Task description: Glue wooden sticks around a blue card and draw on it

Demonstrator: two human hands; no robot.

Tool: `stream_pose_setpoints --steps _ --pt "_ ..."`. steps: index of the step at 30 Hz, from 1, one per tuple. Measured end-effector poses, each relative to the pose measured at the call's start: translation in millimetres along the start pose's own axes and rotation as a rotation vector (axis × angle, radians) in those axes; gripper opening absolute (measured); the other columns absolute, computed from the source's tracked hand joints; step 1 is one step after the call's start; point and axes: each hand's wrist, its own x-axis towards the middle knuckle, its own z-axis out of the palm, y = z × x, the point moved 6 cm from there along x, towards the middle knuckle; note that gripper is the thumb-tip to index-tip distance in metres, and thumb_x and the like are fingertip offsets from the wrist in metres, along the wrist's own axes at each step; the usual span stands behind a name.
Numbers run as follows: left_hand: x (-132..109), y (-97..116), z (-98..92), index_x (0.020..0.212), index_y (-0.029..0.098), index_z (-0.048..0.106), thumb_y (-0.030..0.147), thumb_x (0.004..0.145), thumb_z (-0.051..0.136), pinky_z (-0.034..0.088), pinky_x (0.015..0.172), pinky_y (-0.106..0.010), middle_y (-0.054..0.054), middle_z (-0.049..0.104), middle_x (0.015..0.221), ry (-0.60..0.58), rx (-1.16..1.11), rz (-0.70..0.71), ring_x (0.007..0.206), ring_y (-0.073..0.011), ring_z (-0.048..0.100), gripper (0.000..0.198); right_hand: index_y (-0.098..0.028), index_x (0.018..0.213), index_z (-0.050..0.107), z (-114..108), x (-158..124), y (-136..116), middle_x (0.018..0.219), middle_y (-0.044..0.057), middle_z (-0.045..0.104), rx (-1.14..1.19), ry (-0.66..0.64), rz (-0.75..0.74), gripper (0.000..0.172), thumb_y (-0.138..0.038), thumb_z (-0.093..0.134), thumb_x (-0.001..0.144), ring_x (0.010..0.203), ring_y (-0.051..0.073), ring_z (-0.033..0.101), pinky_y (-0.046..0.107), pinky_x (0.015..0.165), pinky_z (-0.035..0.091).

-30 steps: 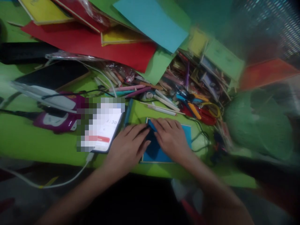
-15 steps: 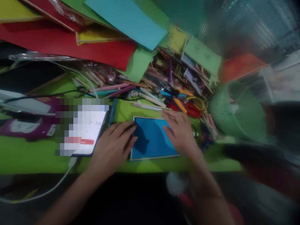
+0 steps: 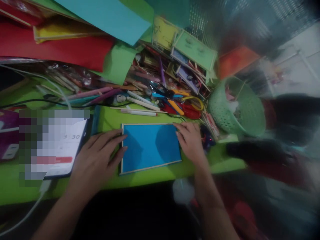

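A blue rectangular sheet (image 3: 151, 143) lies flat on the green tabletop, with thin pale wooden sticks along its left, top and bottom edges. At its left edge, my left hand (image 3: 100, 151) rests with fingers stretched out and apart, the tips touching the stick there. My right hand (image 3: 191, 140) is at the upper right corner, fingertips and thumb against the right edge, fingers loosely spread. Neither hand appears to grip anything. Shadows of both hands fall across the blue surface.
A lit phone (image 3: 62, 143) on a white cable lies left. Behind are pens (image 3: 141, 112), pliers (image 3: 172, 98), yellow-handled scissors (image 3: 196, 102) and coloured sheets (image 3: 107, 20). A green basket (image 3: 240, 110) stands right, near the table's green surface (image 3: 220, 156).
The view has swung to the right, so everything sits further left. My right hand has drawn back from over the blue sheet to its right edge. My left hand stays at the left edge.
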Motion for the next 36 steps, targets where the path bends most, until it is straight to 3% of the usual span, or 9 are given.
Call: stream_pose_setpoints --steps 9,16,24,36 --pt "0.5 0.6 -0.7 0.129 0.024 0.067 0.036 0.107 0.048 0.054 0.094 -0.053 -0.013 0.072 0.131 -0.004 0.031 -0.020 0.113 -0.0354 0.068 0.032 -0.024 0.147 0.062 7.1 -0.5 -3.6 0.124 0.014 0.064 -0.037 -0.056 -0.026 0.045 -0.033 0.042 0.108 0.112 0.033 0.053 0.051 0.093 0.047" --pt "5.3 4.3 -2.6 0.146 0.024 0.059 0.035 0.106 0.048 0.052 0.103 -0.051 -0.012 0.070 0.137 -0.016 0.032 -0.045 0.120 -0.0342 0.067 0.043 -0.022 0.144 0.064 7.4 1.0 -6.0 0.124 0.015 0.065 -0.061 -0.045 -0.045 0.043 -0.032 0.046 0.107 0.112 0.034 0.054 0.050 0.091 0.047" --pt "15.8 8.9 4.6 0.159 0.021 0.045 0.044 0.108 0.041 0.046 0.115 -0.058 -0.013 0.055 0.159 -0.127 0.109 0.003 0.142 -0.0381 0.054 0.056 -0.023 0.144 0.064 -3.2 -2.9 6.3 0.127 0.013 0.064 0.040 0.148 -0.017 0.043 -0.033 0.045 0.107 0.114 0.031 0.054 0.047 0.099 0.045" --pt "25.2 12.6 6.8 0.151 0.012 0.054 0.043 0.111 0.030 0.044 0.112 -0.056 -0.016 0.058 0.155 -0.190 0.231 0.054 0.141 -0.0376 0.056 0.056 -0.024 0.131 0.071 -15.8 -8.5 7.0 0.116 0.010 0.069 0.095 0.284 -0.016 0.033 -0.028 0.050 0.105 0.107 0.028 0.061 0.044 0.095 0.048"
